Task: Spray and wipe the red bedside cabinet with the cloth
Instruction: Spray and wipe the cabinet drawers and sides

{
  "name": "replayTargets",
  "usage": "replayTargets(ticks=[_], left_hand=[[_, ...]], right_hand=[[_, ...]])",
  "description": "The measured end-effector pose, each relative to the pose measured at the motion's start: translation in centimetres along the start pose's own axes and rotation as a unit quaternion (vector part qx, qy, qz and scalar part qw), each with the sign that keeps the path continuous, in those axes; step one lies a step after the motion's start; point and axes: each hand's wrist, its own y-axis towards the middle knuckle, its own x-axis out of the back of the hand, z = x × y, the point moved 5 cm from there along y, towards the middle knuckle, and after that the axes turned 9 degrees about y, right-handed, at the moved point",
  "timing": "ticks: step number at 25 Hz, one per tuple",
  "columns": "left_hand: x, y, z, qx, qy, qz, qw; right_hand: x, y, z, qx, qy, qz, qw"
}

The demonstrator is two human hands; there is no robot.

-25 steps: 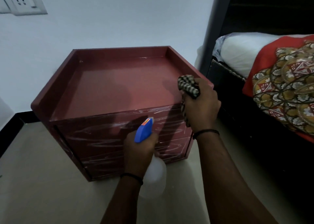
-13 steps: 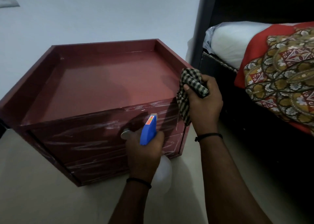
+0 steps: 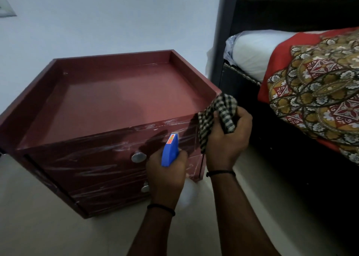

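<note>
Left hand [image 3: 167, 176]: holds the spray bottle [image 3: 170, 151], blue top pointed at the cabinet front.
Right hand [image 3: 227, 139]: grips the checked cloth [image 3: 219, 112] at the cabinet's front right corner.
Cabinet [image 3: 116, 100]: red, on the floor [image 3: 38, 226], white streaks on its drawers [image 3: 97, 164].
Bed [image 3: 310, 81]: just beside the cabinet, on the right.

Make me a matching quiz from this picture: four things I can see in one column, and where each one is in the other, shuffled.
Things:
1. spray bottle
2. checked cloth
3. upper round knob
4. patterned blanket

Places:
A. on a drawer front of the red cabinet
B. lying on the bed
C. gripped in the left hand
D. bunched in the right hand

Pairs: 1-C, 2-D, 3-A, 4-B.
</note>
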Motion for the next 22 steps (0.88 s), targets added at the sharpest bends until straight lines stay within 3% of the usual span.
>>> replayTargets(ticks=[4,10,12,16,18,21,22], left_hand=[[2.2,1.0,0.3,-0.032,0.013,0.004,0.999],[5.0,1.3,0.1,-0.043,0.01,0.021,0.999],[6.1,1.9,0.5,-0.053,0.026,0.034,0.998],[7.4,3.1,1.5,-0.036,0.021,0.067,0.997],[7.2,3.1,1.1,-0.035,0.018,0.078,0.996],[6.9,2.2,0.6,-0.025,-0.01,0.089,0.996],[6.8,1.9,0.4,-0.022,-0.013,0.091,0.996]], right_hand=[[-1.6,-2.1,-0.4,0.014,-0.108,0.021,0.994],[-4.3,-6.5,-3.3,-0.089,-0.053,0.052,0.993],[-5.9,-8.7,-1.6,-0.042,-0.036,0.072,0.996],[-6.6,-9.5,-1.2,0.072,-0.014,0.186,0.98],[-4.8,-6.7,-3.1,0.054,-0.049,0.14,0.987],[-1.7,-3.3,-5.4,-0.046,-0.1,-0.047,0.993],[-2.0,-3.8,-5.1,-0.054,-0.101,-0.06,0.992]])
